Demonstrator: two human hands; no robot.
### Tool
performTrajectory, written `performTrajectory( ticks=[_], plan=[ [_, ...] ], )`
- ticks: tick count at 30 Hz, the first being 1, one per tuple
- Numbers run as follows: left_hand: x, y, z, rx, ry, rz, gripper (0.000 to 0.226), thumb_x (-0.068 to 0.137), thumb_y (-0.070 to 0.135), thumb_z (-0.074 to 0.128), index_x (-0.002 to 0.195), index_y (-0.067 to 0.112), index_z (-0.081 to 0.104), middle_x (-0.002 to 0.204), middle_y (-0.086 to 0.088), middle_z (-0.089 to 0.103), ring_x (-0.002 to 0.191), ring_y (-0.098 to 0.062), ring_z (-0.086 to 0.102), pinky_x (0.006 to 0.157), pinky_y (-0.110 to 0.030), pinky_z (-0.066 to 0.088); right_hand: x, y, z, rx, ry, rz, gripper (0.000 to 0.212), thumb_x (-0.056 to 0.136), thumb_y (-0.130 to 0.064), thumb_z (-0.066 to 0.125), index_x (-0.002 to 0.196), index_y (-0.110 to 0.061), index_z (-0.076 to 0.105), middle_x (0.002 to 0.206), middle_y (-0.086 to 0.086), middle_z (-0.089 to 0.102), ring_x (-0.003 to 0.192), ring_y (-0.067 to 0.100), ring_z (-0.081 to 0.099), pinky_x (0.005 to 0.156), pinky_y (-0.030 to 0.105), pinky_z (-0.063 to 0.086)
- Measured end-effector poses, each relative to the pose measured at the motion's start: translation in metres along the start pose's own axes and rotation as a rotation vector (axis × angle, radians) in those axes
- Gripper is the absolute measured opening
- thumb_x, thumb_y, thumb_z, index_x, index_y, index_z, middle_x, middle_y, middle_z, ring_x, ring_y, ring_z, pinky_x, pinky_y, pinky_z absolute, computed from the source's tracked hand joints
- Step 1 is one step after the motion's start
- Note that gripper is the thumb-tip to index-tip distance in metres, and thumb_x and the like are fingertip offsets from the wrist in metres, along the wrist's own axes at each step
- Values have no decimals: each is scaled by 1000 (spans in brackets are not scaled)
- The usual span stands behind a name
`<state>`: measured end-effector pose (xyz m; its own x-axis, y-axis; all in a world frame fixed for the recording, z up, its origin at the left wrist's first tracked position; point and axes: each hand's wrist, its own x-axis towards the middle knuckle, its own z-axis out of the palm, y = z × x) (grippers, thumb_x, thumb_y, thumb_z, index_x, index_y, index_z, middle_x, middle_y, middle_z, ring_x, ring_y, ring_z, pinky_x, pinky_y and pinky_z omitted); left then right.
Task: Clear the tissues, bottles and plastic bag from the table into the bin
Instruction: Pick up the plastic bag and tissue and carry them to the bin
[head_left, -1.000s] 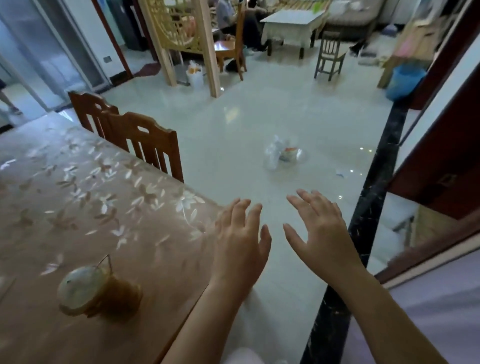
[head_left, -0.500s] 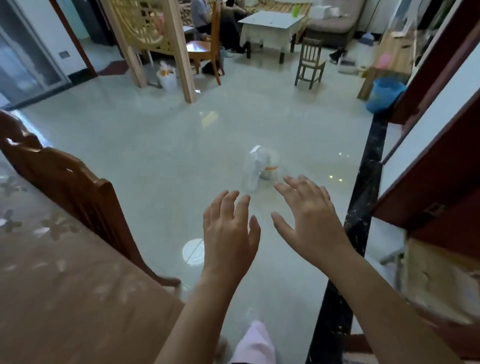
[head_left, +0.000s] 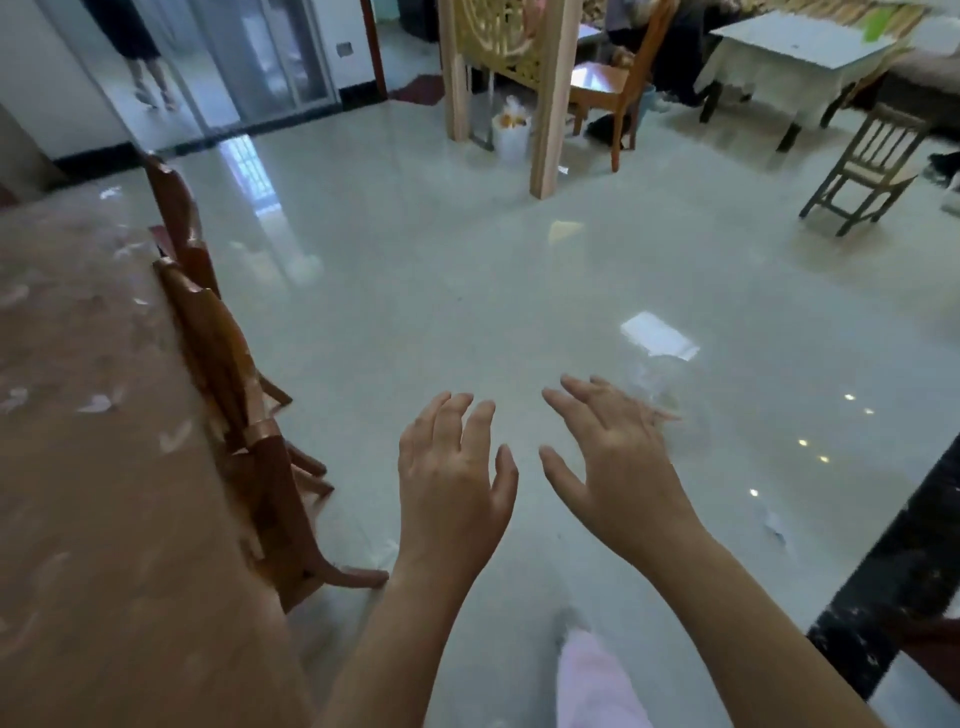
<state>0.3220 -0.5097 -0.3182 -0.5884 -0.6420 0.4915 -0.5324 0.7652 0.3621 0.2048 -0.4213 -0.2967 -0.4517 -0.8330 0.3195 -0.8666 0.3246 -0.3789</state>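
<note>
Both hands are empty: left hand (head_left: 452, 478) and right hand (head_left: 618, 457) hover side by side at lower centre, palms down, fingers spread and relaxed, grasping nothing

Change noted: a second ago the hands were over the corner of the table (head_left: 78, 519), with a lidded jar in view at lower left. The table now occupies only the left edge, the jar is out of view, and both hands are over bare floor beside two wooden chairs (head_left: 223, 353)

The clear litter (head_left: 647, 376), seemingly a bottle with plastic, lay well ahead on the floor a second ago. It now sits just beyond the right fingertips, right of centre, too blurred to confirm contact

Assessment: the person has turned from the table to this floor item, and the pick-up is not yet made. A white lined bin (head_left: 511, 132) stands at top centre beside a wooden post, well apart from the hands; whether it is the intended bin cannot be confirmed
</note>
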Motion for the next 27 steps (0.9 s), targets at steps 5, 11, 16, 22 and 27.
performTrajectory(
  ticks=[5,11,16,22,27],
  plan=[
    [59,-12,24,129,55,-154,39,82,26,46,112,4,58,112,-17,62,109,-35,55,91,-47,43,85,32,19,90,-28,-158,44,76,-27,56,117,-9,56,122,16,58,117,38,49,92,59,36],
    [127,-19,51,223,127,-311,38,83,25,46,113,5,57,113,-16,61,110,-34,54,92,-48,42,179,65,30,162,-84,-308,45,76,-26,56,117,-8,56,123,16,58,118,38,48,94,60,35],
    [172,-48,60,291,147,-409,40,83,27,44,113,4,58,113,-17,62,111,-35,54,94,-48,41,253,60,58,217,-134,-405,45,77,-26,55,117,-7,55,123,17,57,119,39,46,94,60,34],
    [236,-126,70,333,179,-526,41,84,29,41,113,6,58,116,-16,61,115,-34,52,95,-49,41,353,29,111,242,-160,-515,44,77,-27,55,116,-8,56,121,17,58,118,39,48,93,58,35],
    [305,-208,71,329,236,-546,41,84,29,40,114,6,57,116,-15,61,115,-33,52,96,-52,42,447,-19,157,248,-167,-577,43,76,-27,55,115,-8,57,121,17,59,117,39,48,93,57,36]
  ],
)
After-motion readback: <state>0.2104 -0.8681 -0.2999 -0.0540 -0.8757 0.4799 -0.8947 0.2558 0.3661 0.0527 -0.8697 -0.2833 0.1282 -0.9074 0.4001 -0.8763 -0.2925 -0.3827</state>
